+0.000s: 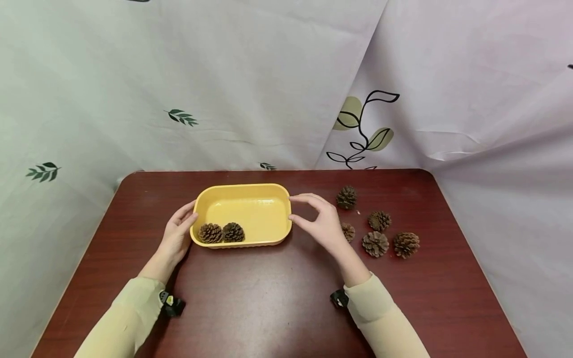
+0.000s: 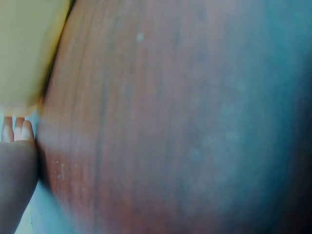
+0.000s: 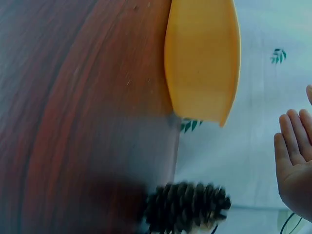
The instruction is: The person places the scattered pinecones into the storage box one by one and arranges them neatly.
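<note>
Rounded yellow plastic tray [image 1: 264, 211], two scaly pinecones [image 1: 221, 232] inside, both hands' grip released alongside.

Dark red table [image 1: 277, 298]; leaf-printed white cloth [image 1: 224, 74] behind; five loose pine cones [image 1: 375, 243] at right

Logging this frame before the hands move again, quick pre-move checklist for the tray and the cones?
1. Yellow tray flat on the table: ok, it sits level near the middle.
2. Left hand on the tray's left end: ok, its fingers rest against the rim; firm grip: cannot tell.
3. Right hand on the tray's right end: cannot tell, its fingers are at the rim, contact unclear.
4. Both hands free of cones: ok.
5. Two pine cones in the tray: ok, side by side at its near wall.
6. Loose pine cones accounted for: ok, five on the table right of the tray, one partly behind the right hand.
</note>
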A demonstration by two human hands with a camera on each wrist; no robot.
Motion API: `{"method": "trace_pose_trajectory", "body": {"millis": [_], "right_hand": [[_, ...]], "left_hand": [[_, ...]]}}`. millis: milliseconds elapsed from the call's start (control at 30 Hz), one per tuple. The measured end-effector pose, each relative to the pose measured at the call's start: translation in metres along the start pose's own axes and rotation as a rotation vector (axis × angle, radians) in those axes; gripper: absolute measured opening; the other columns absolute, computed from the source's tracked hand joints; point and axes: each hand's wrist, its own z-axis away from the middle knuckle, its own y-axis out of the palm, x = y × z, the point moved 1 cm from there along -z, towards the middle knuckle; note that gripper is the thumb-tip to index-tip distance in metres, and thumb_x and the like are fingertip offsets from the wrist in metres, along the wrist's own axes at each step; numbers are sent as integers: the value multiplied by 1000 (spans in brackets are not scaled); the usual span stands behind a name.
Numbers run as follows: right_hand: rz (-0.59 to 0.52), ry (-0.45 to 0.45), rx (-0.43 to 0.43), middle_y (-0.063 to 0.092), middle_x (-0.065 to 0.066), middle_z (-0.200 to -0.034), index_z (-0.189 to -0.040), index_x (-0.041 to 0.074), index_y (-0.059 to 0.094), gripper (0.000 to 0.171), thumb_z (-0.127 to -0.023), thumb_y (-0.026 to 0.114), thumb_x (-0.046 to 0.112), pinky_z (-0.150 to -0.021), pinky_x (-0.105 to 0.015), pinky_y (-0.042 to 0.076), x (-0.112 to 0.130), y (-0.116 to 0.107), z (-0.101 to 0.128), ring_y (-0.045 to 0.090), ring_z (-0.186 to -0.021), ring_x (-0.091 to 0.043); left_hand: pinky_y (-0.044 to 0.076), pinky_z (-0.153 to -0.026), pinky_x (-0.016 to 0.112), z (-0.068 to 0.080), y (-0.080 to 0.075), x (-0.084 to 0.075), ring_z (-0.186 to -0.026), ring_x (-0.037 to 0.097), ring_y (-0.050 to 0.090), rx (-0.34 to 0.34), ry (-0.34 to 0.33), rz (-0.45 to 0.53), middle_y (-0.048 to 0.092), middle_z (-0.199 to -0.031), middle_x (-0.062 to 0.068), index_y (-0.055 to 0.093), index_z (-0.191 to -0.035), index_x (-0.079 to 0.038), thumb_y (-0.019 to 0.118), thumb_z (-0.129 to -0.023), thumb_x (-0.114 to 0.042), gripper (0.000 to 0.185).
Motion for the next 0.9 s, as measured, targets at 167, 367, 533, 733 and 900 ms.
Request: {"method": "trace_pose_trajectory", "body": {"millis": [167,367,533,733,900], "right_hand": [[35,22,-23,77,-6,-125,-125,11,78,41,-86,89,6,-107,-39,55,-11,-15,6,69,-124,-23],[103,47,-38,76,-7,-127,-127,12,77,43,-86,90,9,-106,-48,55,-22,-31,13,68,-125,-25],[150,78,-31,75,-7,-129,-129,12,76,45,-86,90,10,-105,-48,56,-30,-41,19,68,-125,-25],[214,86,-2,74,-9,-130,-129,11,75,46,-86,90,10,-106,-51,55,-39,-50,27,67,-126,-29],[252,63,23,74,-9,-130,-129,8,75,48,-84,91,9,-106,-51,56,-46,-57,31,67,-126,-30]], "left_hand": [[56,-96,14,-1,0,0,-115,0,69,-9,-5,10,76,-125,-13,72,-126,-25,54,-109,0,35],[56,-96,14,-1,1,-2,-115,-1,70,-18,-14,3,76,-124,-14,72,-125,-25,55,-109,-1,34],[56,-95,14,-1,2,-2,-114,0,70,-21,-13,10,76,-123,-13,72,-125,-25,55,-109,0,34],[57,-95,14,0,2,-1,-113,0,71,-21,-13,12,76,-123,-13,73,-125,-24,54,-109,0,35],[57,-95,14,0,1,-1,-114,0,70,-15,-11,5,76,-124,-13,72,-126,-25,54,-109,0,35]]}}
